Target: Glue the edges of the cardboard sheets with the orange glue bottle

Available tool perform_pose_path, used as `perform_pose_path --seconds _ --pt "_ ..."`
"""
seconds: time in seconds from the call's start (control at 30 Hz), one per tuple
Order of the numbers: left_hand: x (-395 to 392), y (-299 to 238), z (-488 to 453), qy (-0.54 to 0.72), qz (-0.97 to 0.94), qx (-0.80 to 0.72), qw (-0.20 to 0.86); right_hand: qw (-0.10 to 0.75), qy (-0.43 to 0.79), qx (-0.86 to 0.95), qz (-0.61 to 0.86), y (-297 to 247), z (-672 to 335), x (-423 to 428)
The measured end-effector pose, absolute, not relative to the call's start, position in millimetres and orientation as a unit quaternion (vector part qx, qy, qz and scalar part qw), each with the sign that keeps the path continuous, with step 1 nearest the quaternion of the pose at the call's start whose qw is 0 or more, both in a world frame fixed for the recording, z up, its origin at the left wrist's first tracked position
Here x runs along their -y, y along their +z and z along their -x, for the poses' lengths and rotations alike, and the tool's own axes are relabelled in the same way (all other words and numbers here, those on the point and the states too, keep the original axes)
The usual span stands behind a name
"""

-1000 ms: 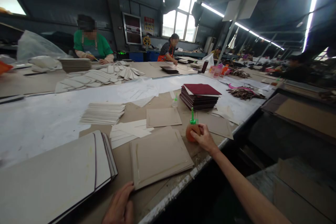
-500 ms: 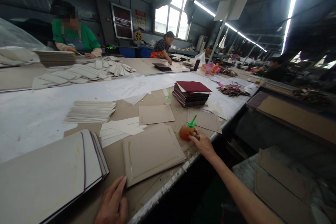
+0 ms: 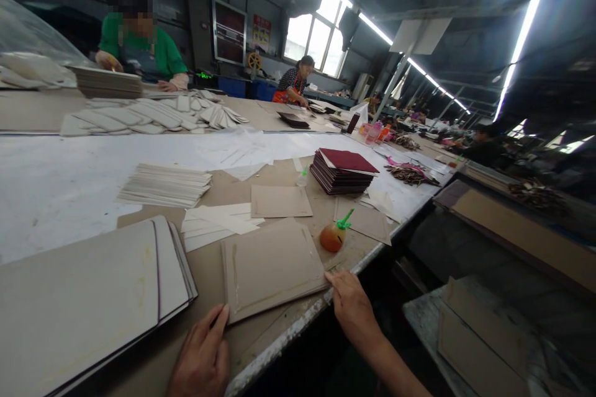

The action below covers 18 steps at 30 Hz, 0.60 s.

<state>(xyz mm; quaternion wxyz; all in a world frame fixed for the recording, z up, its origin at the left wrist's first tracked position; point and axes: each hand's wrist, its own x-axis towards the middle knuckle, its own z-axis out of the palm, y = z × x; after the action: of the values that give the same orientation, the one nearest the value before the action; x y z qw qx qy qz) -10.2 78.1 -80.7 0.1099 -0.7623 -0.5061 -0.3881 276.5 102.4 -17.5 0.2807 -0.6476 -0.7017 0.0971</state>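
A stack of brown cardboard sheets (image 3: 269, 267) lies at the table's near edge. My left hand (image 3: 202, 353) rests flat by its near left corner, fingers stretched out. My right hand (image 3: 351, 310) touches the stack's near right corner with fingers extended, holding nothing. An orange glue bottle with a green nozzle (image 3: 334, 236) lies tilted on the table just beyond my right hand, apart from it.
Large grey boards (image 3: 84, 298) lie at my left. White strips (image 3: 164, 185), loose cards (image 3: 280, 201) and a maroon cover stack (image 3: 343, 170) sit farther out. A person in green (image 3: 139, 43) and another person (image 3: 293, 84) work across the table. Cardboard boxes (image 3: 484, 329) stand below right.
My right hand let go of the orange glue bottle, which now lies tilted, and drew back to the cardboard stack's near right corner. My left hand stayed put.
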Motion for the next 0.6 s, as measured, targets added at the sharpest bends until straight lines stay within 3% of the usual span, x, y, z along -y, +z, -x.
perform_pose_path --seconds 0.23,0.6 --pt "-78 -82 14 -0.378 0.776 0.498 0.085 0.328 0.186 0.645 0.665 4 -268 -101" --pt "-77 -91 17 -0.411 0.748 0.521 0.031 0.443 0.513 0.394 0.621 33 -264 -118"
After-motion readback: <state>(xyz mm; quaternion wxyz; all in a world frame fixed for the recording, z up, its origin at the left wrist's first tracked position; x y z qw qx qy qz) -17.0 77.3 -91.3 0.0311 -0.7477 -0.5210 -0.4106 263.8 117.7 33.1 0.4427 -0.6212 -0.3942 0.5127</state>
